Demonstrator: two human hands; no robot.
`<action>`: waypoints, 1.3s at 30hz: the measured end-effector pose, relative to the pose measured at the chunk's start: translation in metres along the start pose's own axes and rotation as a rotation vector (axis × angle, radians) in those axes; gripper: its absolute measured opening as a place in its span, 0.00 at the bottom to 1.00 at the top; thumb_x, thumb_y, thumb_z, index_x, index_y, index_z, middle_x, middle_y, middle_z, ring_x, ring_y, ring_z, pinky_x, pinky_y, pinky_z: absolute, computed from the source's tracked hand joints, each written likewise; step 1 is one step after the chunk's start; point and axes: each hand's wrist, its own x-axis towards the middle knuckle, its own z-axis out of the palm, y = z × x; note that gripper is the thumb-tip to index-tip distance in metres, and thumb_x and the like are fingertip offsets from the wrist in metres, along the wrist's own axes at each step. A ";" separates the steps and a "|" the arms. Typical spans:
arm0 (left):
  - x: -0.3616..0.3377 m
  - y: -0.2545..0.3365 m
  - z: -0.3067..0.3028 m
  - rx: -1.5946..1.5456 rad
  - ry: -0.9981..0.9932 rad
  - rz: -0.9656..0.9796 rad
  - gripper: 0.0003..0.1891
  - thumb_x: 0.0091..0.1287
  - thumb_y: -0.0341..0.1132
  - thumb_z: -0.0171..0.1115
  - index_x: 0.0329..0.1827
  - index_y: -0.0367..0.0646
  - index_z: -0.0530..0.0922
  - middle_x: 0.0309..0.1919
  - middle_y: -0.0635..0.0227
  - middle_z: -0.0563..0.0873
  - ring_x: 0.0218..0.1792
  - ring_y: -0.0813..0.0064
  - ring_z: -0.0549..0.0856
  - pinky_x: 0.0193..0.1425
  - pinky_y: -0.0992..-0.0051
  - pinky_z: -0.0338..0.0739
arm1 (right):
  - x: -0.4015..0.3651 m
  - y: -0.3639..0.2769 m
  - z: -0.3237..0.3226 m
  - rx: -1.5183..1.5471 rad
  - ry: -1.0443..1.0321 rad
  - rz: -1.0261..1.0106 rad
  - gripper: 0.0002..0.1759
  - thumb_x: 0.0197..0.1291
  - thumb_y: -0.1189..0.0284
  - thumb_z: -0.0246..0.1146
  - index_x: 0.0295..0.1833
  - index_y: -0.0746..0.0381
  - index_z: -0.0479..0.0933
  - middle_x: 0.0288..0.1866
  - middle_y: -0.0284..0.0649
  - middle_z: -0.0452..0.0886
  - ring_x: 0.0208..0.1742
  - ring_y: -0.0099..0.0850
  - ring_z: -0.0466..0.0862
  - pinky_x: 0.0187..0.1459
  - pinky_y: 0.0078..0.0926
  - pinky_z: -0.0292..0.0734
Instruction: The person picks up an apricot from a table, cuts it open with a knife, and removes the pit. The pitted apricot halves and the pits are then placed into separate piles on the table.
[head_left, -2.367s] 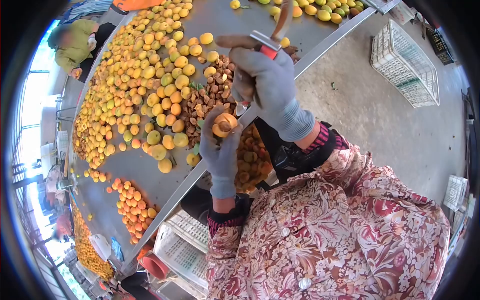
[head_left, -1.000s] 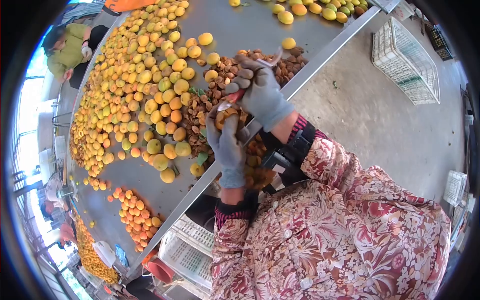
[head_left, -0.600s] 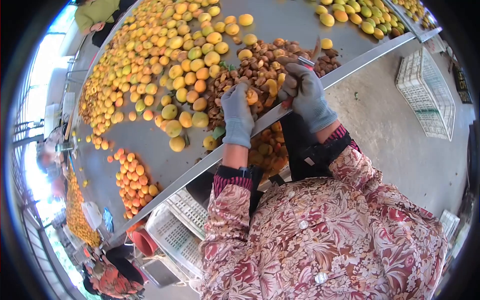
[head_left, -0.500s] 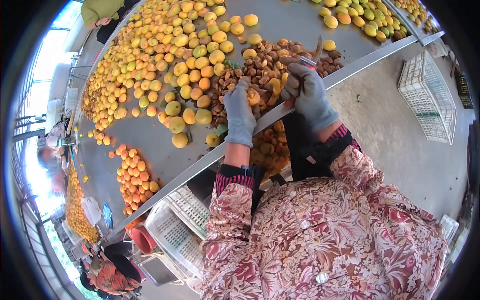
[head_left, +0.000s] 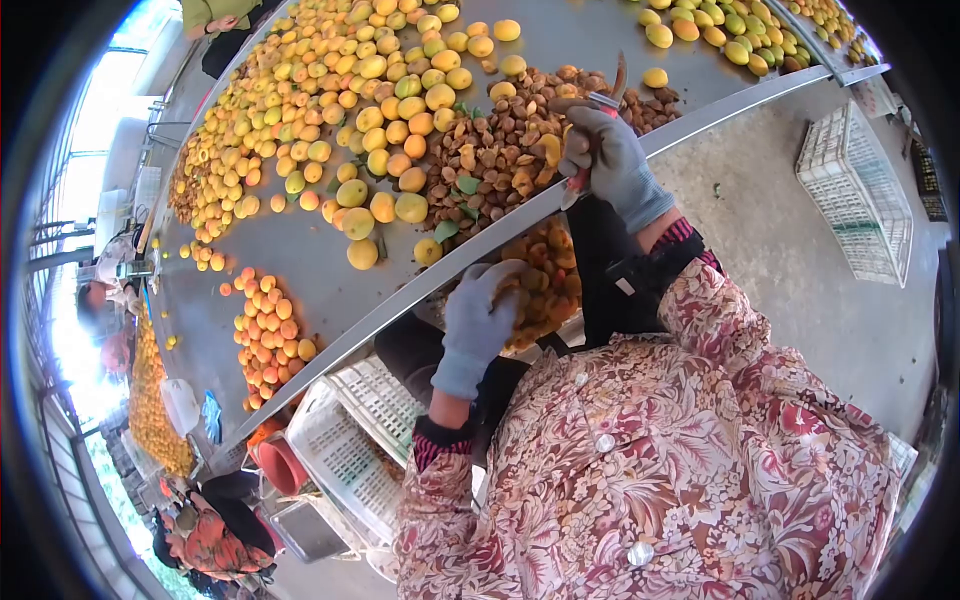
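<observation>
My left hand (head_left: 478,318), in a grey glove, is below the table's edge, over a container of opened apricots (head_left: 545,270). Its fingers are curled around a piece of apricot (head_left: 508,294), partly hidden by the glove. Gloved as well, my right hand (head_left: 618,165) is closed on a knife with a curved blade (head_left: 621,76), which points up and away; a bit of red handle shows below the fist. Just beyond that hand, a heap of brown apricot pits (head_left: 485,150) with a few green leaves lies along the edge.
Whole apricots (head_left: 330,95) cover much of the metal table (head_left: 345,300), with a smaller orange pile (head_left: 268,335) nearer the left. White plastic crates (head_left: 855,190) stand right and lower left, near a red bucket (head_left: 278,462). Other people (head_left: 215,535) are at the left.
My left hand has moved from the pit heap down and toward me, below the table edge, over the container. My right hand has shifted slightly up and left, still holding the knife.
</observation>
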 end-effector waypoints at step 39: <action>0.040 0.056 -0.013 -0.856 0.136 0.004 0.22 0.65 0.28 0.51 0.62 0.30 0.65 0.47 0.58 0.80 0.37 0.77 0.80 0.41 0.79 0.76 | -0.073 -0.030 0.081 -0.125 -0.223 -0.510 0.17 0.69 0.71 0.44 0.53 0.70 0.72 0.18 0.30 0.64 0.17 0.20 0.61 0.25 0.22 0.66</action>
